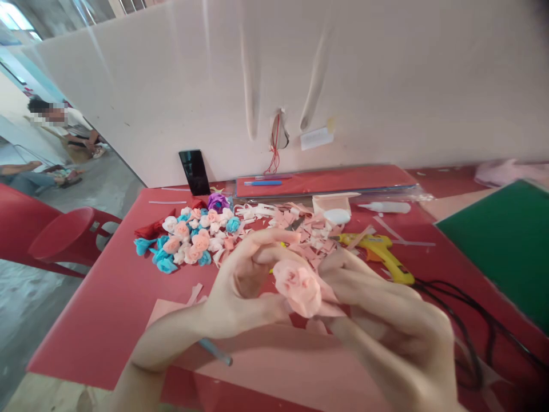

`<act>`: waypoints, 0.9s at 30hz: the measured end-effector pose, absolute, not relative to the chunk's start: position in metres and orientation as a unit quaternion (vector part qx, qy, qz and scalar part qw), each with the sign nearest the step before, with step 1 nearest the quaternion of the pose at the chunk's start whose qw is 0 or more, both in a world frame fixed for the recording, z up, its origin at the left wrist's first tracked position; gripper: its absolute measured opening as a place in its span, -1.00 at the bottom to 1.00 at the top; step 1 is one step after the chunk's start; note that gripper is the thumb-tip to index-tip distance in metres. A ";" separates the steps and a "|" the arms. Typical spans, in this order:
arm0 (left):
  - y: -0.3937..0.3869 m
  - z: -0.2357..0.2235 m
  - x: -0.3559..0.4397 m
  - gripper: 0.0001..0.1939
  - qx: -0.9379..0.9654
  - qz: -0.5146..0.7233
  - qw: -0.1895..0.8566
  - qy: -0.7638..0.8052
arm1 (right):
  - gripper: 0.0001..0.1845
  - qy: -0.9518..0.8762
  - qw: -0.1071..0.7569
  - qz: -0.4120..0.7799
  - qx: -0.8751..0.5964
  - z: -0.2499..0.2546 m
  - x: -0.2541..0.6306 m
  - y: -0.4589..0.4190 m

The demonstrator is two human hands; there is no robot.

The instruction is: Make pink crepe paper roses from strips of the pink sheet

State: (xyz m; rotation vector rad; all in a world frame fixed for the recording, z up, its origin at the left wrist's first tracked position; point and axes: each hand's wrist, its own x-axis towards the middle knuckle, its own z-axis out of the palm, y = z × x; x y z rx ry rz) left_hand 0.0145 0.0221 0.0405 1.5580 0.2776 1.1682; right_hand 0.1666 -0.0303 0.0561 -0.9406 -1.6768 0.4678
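Note:
Both my hands hold a pink paper rose [298, 286] above the red table [107, 320]. My left hand [242, 280] curls round its left side, thumb and fingers pinching the petals. My right hand [381, 315] grips its right side and base, fingers closed. Beneath them lies a pink paper sheet [266, 366]. A blue pen-like tool [214, 351] pokes out under my left forearm.
A heap of small paper roses [189, 237] in pink, white and blue lies at the left, pink scraps [309, 229] behind. A yellow glue gun [384, 254] with black cable, a white glue bottle [384, 207], a phone [194, 171], a green board [506, 246], red chairs [55, 234]. People sit far left.

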 end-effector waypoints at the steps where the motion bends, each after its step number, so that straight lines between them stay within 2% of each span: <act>1: 0.022 0.039 0.014 -0.58 0.653 0.495 0.561 0.117 | -0.82 -0.706 0.551 0.207 -0.395 0.056 0.167 -0.030; 9: 0.023 0.036 0.017 -0.62 0.599 0.519 0.599 0.116 | -0.72 -0.683 0.537 0.264 -0.419 0.058 0.162 -0.028; 14: 0.023 0.039 0.016 -0.61 0.610 0.539 0.566 0.133 | -0.71 -0.667 0.546 0.277 -0.424 0.055 0.157 -0.029; 27: 0.023 0.044 0.015 -0.48 0.619 0.533 0.561 0.129 | -0.73 -0.699 0.558 0.158 -0.417 0.058 0.150 -0.023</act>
